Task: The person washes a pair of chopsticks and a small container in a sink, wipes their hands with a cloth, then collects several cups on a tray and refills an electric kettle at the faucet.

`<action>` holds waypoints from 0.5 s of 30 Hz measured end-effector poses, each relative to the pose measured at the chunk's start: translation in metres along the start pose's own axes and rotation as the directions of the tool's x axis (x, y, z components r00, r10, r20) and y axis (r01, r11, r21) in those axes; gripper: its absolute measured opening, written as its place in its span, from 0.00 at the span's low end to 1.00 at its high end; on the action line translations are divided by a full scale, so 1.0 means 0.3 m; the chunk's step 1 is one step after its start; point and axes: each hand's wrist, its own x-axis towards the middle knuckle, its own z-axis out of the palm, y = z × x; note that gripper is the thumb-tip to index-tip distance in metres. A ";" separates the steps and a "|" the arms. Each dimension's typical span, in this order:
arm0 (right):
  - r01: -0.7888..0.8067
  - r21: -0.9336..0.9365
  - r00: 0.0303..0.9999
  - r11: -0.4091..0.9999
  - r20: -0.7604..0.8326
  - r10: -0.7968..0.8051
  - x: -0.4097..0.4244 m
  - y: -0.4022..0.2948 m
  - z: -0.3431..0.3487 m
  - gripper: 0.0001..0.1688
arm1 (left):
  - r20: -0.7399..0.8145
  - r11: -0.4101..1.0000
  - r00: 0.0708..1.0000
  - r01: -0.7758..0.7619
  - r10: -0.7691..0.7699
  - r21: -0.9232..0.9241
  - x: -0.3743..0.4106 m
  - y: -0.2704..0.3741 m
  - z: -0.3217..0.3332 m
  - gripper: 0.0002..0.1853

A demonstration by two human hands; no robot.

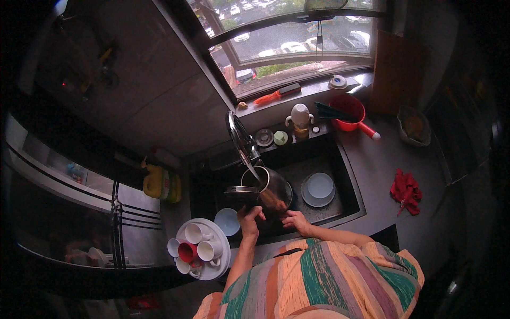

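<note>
A stainless-steel electric kettle (279, 189) is tilted beneath the curved chrome faucet (235, 129), its lid (241, 190) swung up. From the spout a stream of water (254, 172) runs into the open mouth. My left hand (250, 219) is closed around the kettle's dark handle, which the fingers mostly hide. My right hand (295, 222) supports the kettle low down near its base, fingers against it. Below lies the black double sink (350, 175). A pale bowl on a plate (320, 187) sits in its right part, and another light-blue bowl (227, 222) is at the left.
Left of me stands a round white tray (224, 263) of cups, one red. A yellow jug (159, 183) is by the wall. Behind the sink are a white two-handled bottle (300, 115) and a red dipper (350, 124). A red cloth (405, 192) lies on the right counter.
</note>
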 end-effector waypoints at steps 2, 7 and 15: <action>-0.009 0.007 1.000 1.000 0.001 0.009 0.000 0.001 -0.003 0.14 | -0.003 1.000 1.000 0.001 -0.001 -0.006 -0.001 -0.005 0.000 0.09; -0.011 0.008 1.000 1.000 -0.018 0.012 -0.008 -0.010 0.009 0.14 | 0.000 1.000 1.000 -0.024 0.024 -0.012 0.002 -0.016 -0.005 0.09; 0.001 -0.020 1.000 1.000 -0.021 -0.002 0.001 0.006 -0.003 0.14 | 0.004 1.000 1.000 0.009 -0.009 -0.012 -0.005 -0.003 0.003 0.07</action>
